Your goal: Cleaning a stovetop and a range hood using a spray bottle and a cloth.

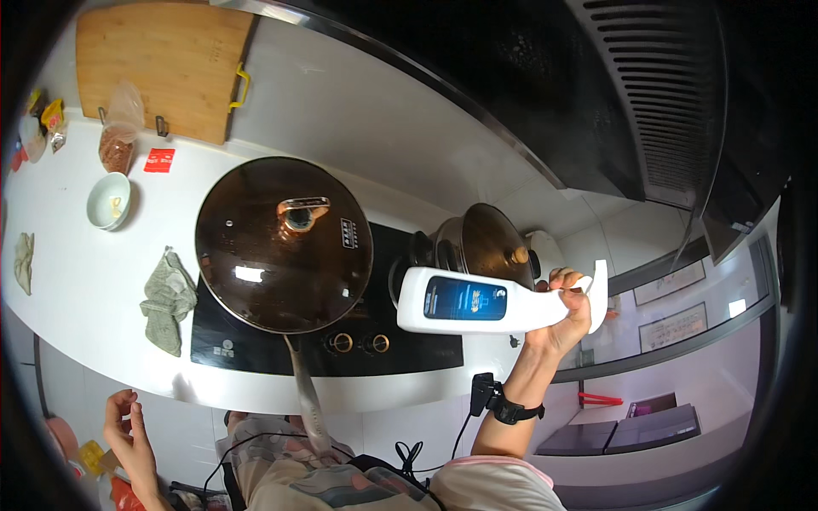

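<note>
My right hand point(565, 313) is closed around the neck of a white spray bottle point(543, 312) with a blue label, held lying on its side above the right end of the black cooktop point(409, 354). Lower left, my left hand point(128, 428) is raised in front of the counter with its fingers curled, apart from one another, and nothing in it. Between the hands, a wok with a brown glass lid point(281, 268) stands on the cooktop, its metal handle point(310, 402) pointing towards me. Behind the bottle is a pot with a glass lid point(489, 243).
On the white counter point(64, 255) at left are a grey-green cloth point(167, 303), a pale bowl point(108, 203), a red packet point(159, 160) and a plastic bag of brown food point(118, 144). A wooden cutting board point(163, 64) leans on the wall. The range hood point(575, 96) overhangs the right.
</note>
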Demonstrator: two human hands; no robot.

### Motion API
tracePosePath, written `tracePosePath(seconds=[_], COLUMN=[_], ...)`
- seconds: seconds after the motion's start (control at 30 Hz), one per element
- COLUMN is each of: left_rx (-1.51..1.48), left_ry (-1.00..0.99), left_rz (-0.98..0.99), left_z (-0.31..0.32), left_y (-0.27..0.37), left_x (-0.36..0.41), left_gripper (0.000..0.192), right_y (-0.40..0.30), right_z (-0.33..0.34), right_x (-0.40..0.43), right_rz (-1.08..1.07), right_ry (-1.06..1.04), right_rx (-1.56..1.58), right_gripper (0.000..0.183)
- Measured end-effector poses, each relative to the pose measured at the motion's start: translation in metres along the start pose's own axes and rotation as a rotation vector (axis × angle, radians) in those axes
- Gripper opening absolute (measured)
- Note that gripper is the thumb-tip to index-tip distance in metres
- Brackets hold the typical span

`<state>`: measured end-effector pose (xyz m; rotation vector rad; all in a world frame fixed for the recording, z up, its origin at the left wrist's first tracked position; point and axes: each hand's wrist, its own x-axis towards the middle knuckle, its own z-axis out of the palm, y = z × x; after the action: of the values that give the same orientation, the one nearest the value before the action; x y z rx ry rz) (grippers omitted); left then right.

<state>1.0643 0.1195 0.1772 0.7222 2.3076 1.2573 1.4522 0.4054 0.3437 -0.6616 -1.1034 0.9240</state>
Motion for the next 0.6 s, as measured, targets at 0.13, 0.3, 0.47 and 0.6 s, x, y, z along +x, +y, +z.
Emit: tracePosePath(seconds=[0.13,0.3,0.47,0.6], left_rx=[-0.022,-0.043,-0.078,-0.077], left_ry=[0.026,0.044,0.032,0.047], left_rz=[0.0,0.018,0.049,0.127], left_z=[-0.013,-0.029,-0.045,-0.056], left_y=[-0.001,0.001,0.003,-0.009], left_x=[0.002,0.01,0.02,0.034], left_gripper=[0.012,0.01,0.012,0.012], right_y=[-0.003,-0.01,-0.012,-0.01], right_z=[0.043,0.092,0.128,0.15], right_x=[-0.016,-0.037,-0.05,-0.064], right_rz=[-0.047,-0.055,-0.006,-0.024], right_ry=[-0.127,-0.297,-0.363,-0.433], right_rx=[-0.15,-0.281,-0.371,-0.342], right_gripper=[0.026,0.026,0.023,0.034])
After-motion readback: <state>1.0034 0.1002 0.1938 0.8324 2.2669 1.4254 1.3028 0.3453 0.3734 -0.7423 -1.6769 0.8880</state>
